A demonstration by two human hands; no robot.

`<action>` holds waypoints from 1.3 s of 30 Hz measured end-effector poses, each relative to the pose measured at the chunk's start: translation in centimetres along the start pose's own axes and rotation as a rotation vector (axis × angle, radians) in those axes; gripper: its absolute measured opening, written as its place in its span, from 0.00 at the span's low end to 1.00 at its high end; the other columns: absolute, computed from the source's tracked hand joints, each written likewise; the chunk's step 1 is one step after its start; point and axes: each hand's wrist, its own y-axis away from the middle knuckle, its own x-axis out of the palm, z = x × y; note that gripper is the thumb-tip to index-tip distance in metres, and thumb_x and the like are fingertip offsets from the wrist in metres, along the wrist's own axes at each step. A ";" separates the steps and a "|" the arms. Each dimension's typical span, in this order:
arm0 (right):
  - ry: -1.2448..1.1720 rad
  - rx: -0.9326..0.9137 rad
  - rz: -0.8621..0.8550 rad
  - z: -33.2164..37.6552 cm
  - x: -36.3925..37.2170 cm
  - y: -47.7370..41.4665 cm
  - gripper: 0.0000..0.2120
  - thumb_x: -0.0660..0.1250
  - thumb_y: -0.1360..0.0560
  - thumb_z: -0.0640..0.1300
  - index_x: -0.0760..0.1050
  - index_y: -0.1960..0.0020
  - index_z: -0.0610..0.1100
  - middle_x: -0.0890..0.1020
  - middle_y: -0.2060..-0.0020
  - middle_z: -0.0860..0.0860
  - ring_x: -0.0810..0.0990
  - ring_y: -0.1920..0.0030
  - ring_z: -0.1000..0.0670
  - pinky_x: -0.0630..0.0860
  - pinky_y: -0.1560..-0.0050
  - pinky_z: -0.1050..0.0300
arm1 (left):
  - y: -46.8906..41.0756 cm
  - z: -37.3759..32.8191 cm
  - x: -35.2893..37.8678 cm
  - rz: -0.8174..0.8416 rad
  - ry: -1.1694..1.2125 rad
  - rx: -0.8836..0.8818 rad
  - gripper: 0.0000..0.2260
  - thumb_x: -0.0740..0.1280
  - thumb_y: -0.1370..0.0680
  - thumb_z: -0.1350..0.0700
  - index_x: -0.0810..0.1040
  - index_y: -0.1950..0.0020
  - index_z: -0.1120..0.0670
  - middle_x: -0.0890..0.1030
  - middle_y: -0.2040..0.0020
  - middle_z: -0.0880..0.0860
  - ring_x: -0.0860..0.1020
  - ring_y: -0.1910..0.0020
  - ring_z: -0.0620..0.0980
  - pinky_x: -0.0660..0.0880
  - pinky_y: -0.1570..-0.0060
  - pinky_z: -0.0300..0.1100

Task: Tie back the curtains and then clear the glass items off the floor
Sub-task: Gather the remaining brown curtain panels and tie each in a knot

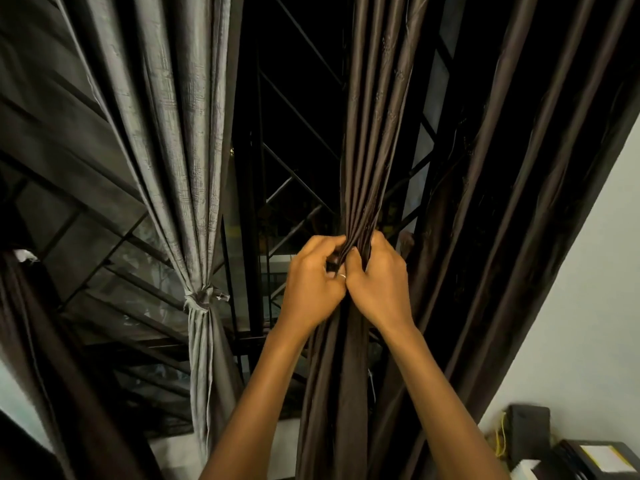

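A dark brown curtain (370,133) hangs in front of me, gathered into a tight bundle at the middle of the view. My left hand (311,282) and my right hand (377,282) both grip this bundle from either side, fingers curled into the folds, thumbs close together. Something small and dark sits between my fingers; I cannot tell what it is. To the left a grey curtain (180,133) is bunched and bound with a knotted grey tie (201,299). No glass items or floor are in view.
A dark window with a diagonal metal grille (294,188) lies behind the curtains. More brown curtain (519,202) hangs at the right against a white wall (588,306). Dark boxes and a yellow cord (500,434) sit at the lower right corner.
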 end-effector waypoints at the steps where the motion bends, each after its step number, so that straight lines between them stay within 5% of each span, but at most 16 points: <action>1: -0.058 0.016 0.037 0.0 -0.3 -0.1 0.02 0.62 0.19 0.44 0.73 0.48 0.47 0.80 0.54 0.50 0.80 0.54 0.49 0.77 0.55 0.53 | 0.2 -0.2 -0.2 0.037 0.084 -0.052 0.19 0.70 0.23 0.65 0.77 0.31 0.57 0.77 0.41 0.48 0.78 0.46 0.41 0.76 0.54 0.28; 7: -0.347 0.108 0.229 0.1 -1.7 -0.3 0.11 0.61 0.19 0.40 0.77 0.42 0.53 0.83 0.50 0.58 0.80 0.49 0.63 0.73 0.51 0.70 | 0.7 -0.2 -1.0 0.067 0.412 -0.267 0.14 0.64 0.17 0.61 0.80 0.35 0.50 0.79 0.41 0.44 0.81 0.43 0.45 0.81 0.47 0.40; 10: -0.460 0.127 0.277 -0.1 -2.0 -0.4 0.11 0.63 0.18 0.43 0.79 0.39 0.53 0.85 0.47 0.57 0.82 0.44 0.60 0.77 0.40 0.58 | 0.2 -0.4 -1.3 0.017 0.440 -0.314 0.10 0.67 0.19 0.61 0.82 0.42 0.49 0.78 0.43 0.48 0.84 0.48 0.47 0.82 0.53 0.40; 14: -0.524 0.137 0.342 0.1 -2.7 -0.5 0.11 0.65 0.17 0.49 0.79 0.37 0.51 0.85 0.44 0.55 0.83 0.41 0.56 0.77 0.35 0.50 | -0.8 0.0 -1.7 0.008 0.293 -0.352 0.16 0.72 0.22 0.58 0.74 0.36 0.50 0.76 0.39 0.48 0.83 0.58 0.42 0.84 0.55 0.46; 18: -0.583 0.147 0.405 0.0 -3.3 -0.9 0.13 0.61 0.16 0.43 0.78 0.33 0.48 0.85 0.42 0.56 0.82 0.40 0.59 0.76 0.41 0.64 | -1.5 0.3 -2.5 0.249 0.220 -0.369 0.27 0.69 0.20 0.51 0.63 0.23 0.48 0.74 0.37 0.48 0.79 0.47 0.40 0.78 0.48 0.35; 21: -0.612 0.135 0.446 -0.4 -3.5 -1.1 0.16 0.56 0.16 0.38 0.77 0.34 0.47 0.84 0.41 0.54 0.81 0.39 0.59 0.75 0.44 0.69 | -1.6 0.0 -2.8 0.333 0.305 -0.378 0.25 0.68 0.19 0.53 0.64 0.23 0.48 0.76 0.37 0.42 0.76 0.45 0.27 0.74 0.50 0.23; 25: -0.645 0.171 0.457 -0.7 -3.4 -1.4 0.18 0.52 0.16 0.36 0.77 0.35 0.45 0.84 0.40 0.50 0.82 0.40 0.57 0.76 0.44 0.67 | -1.9 -0.1 -2.5 0.317 0.445 -0.420 0.22 0.70 0.21 0.57 0.69 0.28 0.50 0.80 0.36 0.47 0.80 0.43 0.37 0.78 0.46 0.33; 29: -0.433 0.178 0.381 -0.4 -3.2 -1.5 0.15 0.56 0.17 0.40 0.80 0.48 0.54 0.83 0.48 0.55 0.81 0.46 0.58 0.75 0.46 0.60 | -2.3 -0.3 -2.0 0.267 0.473 -0.412 0.17 0.70 0.21 0.61 0.73 0.33 0.52 0.82 0.41 0.48 0.82 0.46 0.37 0.78 0.51 0.31; 33: -0.058 0.091 0.269 -1.5 -3.4 -2.2 0.11 0.61 0.18 0.45 0.76 0.59 0.48 0.73 0.47 0.53 0.72 0.41 0.51 0.70 0.41 0.54 | -2.3 -0.3 -1.7 0.250 0.481 -0.393 0.18 0.71 0.22 0.61 0.74 0.33 0.54 0.82 0.41 0.49 0.82 0.45 0.39 0.78 0.50 0.32; 37: -0.061 0.085 0.273 -0.9 -4.0 -2.2 0.17 0.63 0.19 0.44 0.69 0.66 0.49 0.73 0.63 0.54 0.73 0.61 0.58 0.66 0.59 0.60 | -2.6 -0.6 -1.6 0.278 0.456 -0.340 0.18 0.71 0.21 0.61 0.73 0.33 0.53 0.82 0.41 0.48 0.82 0.44 0.40 0.79 0.46 0.34; 39: -0.233 0.142 0.335 -0.6 -4.2 -2.2 0.14 0.66 0.23 0.47 0.72 0.66 0.46 0.77 0.67 0.52 0.76 0.64 0.56 0.71 0.60 0.55 | -2.7 -0.4 -1.6 0.285 0.415 -0.309 0.19 0.71 0.22 0.60 0.74 0.32 0.52 0.82 0.40 0.49 0.82 0.42 0.41 0.79 0.42 0.38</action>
